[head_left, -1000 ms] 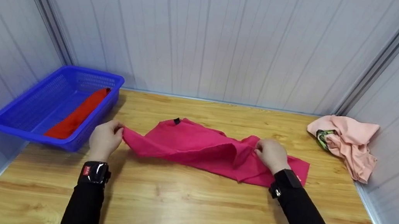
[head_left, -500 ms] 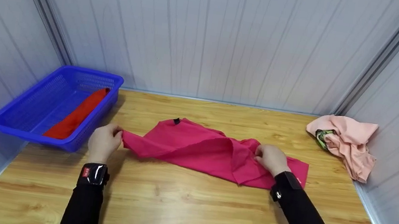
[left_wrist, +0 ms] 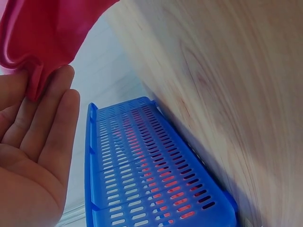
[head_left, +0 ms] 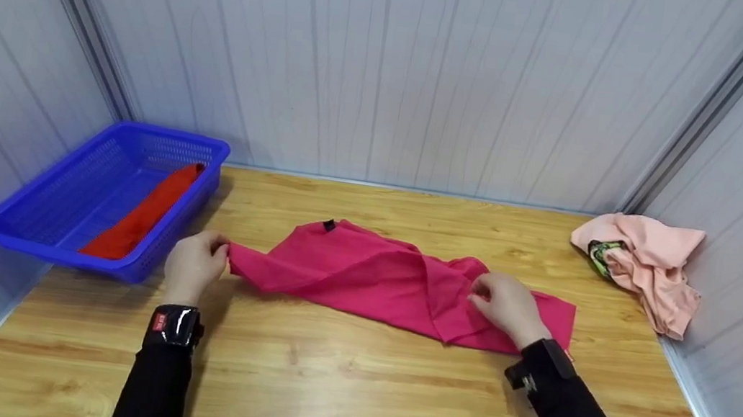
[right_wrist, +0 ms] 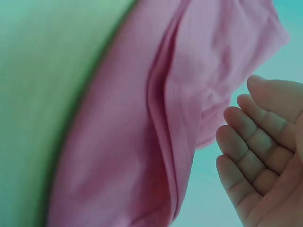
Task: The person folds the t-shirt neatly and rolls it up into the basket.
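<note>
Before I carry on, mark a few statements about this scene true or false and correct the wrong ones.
1. The left hand pinches the magenta cloth. True.
2. The right hand grips it too. False: that hand is open and holds nothing.
3. The red cloth lies in the basket. True.
4. The peach cloth is in there as well. False: it lies crumpled on the table.
</note>
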Action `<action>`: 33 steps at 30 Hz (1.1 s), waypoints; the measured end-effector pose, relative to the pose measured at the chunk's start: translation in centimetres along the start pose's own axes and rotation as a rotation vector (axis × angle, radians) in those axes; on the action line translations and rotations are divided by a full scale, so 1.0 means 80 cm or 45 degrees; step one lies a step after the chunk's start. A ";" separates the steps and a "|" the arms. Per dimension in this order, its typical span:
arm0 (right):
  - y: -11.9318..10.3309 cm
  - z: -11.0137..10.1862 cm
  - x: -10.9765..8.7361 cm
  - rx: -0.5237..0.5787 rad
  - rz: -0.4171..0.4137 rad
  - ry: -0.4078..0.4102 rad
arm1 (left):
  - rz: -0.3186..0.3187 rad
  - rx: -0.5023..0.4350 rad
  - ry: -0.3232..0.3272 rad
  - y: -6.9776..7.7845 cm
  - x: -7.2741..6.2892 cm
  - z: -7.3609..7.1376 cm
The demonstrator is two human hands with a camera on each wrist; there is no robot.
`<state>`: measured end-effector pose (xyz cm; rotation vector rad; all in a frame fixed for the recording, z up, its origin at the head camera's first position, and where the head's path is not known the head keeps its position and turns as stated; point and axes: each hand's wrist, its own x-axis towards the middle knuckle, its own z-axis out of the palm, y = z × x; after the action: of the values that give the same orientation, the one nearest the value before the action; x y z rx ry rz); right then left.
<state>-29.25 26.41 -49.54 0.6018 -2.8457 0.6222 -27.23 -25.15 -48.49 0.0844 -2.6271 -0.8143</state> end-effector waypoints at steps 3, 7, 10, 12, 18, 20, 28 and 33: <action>-0.010 0.005 -0.012 -0.006 -0.065 -0.013 | 0.003 -0.005 -0.004 -0.001 0.001 0.001; -0.023 0.013 -0.025 -0.059 -0.153 -0.039 | 0.016 -0.034 -0.022 -0.004 0.002 0.002; -0.031 0.018 -0.035 -0.121 -0.191 -0.072 | 0.036 -0.074 -0.048 -0.007 0.001 0.004; -0.035 0.022 -0.039 -0.169 -0.213 -0.093 | 0.065 -0.094 -0.062 -0.008 0.001 0.005; -0.041 0.033 -0.043 -0.289 -0.301 -0.092 | 0.087 -0.115 -0.141 -0.009 -0.001 0.011; -0.042 0.034 -0.043 -0.306 -0.311 -0.094 | 0.062 -0.102 -0.185 -0.008 -0.003 0.012; -0.042 0.041 -0.041 -0.324 -0.342 -0.054 | 0.192 0.031 -0.260 -0.010 0.000 0.021; -0.041 0.041 -0.040 -0.295 -0.374 -0.010 | 0.212 0.033 -0.237 -0.010 0.001 0.025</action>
<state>-25.25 23.37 -52.09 0.9533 -2.7039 0.2385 -28.14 -24.74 -50.40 -0.2102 -2.7720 -0.7632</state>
